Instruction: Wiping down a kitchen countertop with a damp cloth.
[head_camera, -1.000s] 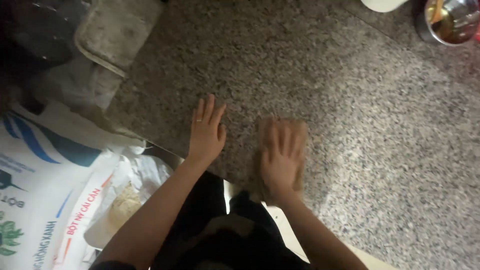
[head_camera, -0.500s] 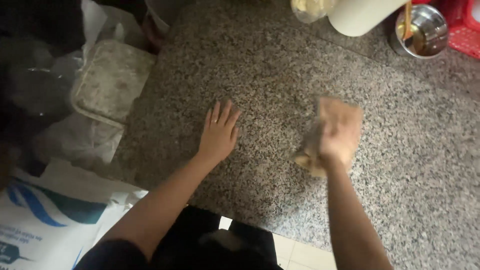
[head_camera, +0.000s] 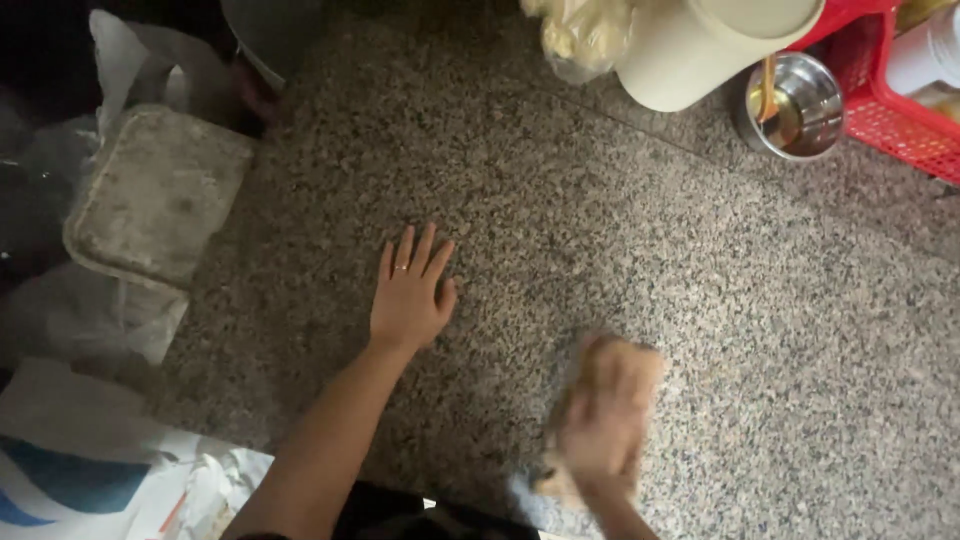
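Note:
My left hand (head_camera: 410, 295) lies flat and open on the speckled granite counter (head_camera: 620, 230), fingers spread, a ring on one finger. My right hand (head_camera: 600, 425) is blurred with motion near the counter's front edge and presses a pale cloth (head_camera: 560, 480) against the stone. Part of the cloth shows under and beside the fingers.
A lidded grey plastic container (head_camera: 155, 195) sits at the left over clear bags. At the back stand a cream tub (head_camera: 700, 45), a steel bowl (head_camera: 795, 105), a red basket (head_camera: 890, 110) and a plastic bag (head_camera: 580, 35). A white-and-blue sack (head_camera: 80, 470) lies at lower left.
My right hand with the cloth has swept out to the right and then back toward me. The left hand stays planted. The view has shifted, showing more of the back of the counter.

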